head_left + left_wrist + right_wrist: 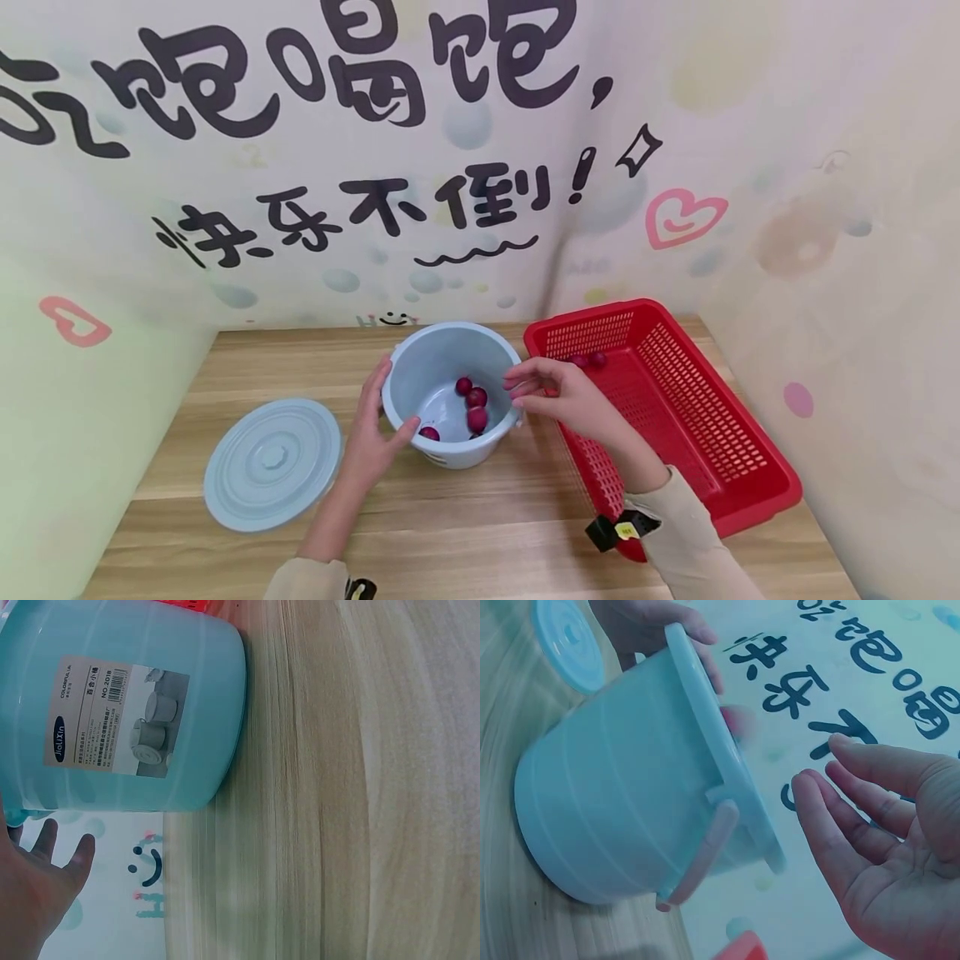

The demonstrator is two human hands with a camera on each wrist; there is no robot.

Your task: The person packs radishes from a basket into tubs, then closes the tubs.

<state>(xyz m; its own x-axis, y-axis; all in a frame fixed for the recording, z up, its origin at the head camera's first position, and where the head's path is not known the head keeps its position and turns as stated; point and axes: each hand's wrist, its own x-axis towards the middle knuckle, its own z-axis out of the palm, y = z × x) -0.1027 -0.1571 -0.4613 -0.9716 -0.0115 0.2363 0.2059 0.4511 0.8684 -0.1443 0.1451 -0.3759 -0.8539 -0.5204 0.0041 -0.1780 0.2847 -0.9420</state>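
Observation:
A light blue plastic bucket (pixel 457 454) stands upright on the table with several dark red plums (pixel 477 419) at its bottom. My left hand (pixel 375 433) holds its left side, thumb over the rim and fingers along the outside. At the bucket's right rim my right hand (pixel 558 396) hovers, fingers loosely bent and holding nothing. In the right wrist view a blurred red plum (pixel 739 722) shows at the bucket's mouth, apart from the right hand (pixel 885 832). The bucket's handle (pixel 705 851) hangs down on that side.
Right of the bucket sits a red perforated basket (pixel 675 442), with a few plums (pixel 597 359) in its far left corner. A round blue lid (pixel 272 462) lies flat on the wooden table (pixel 465 533) at left. Walls with printed lettering (pixel 360 217) enclose the back and sides.

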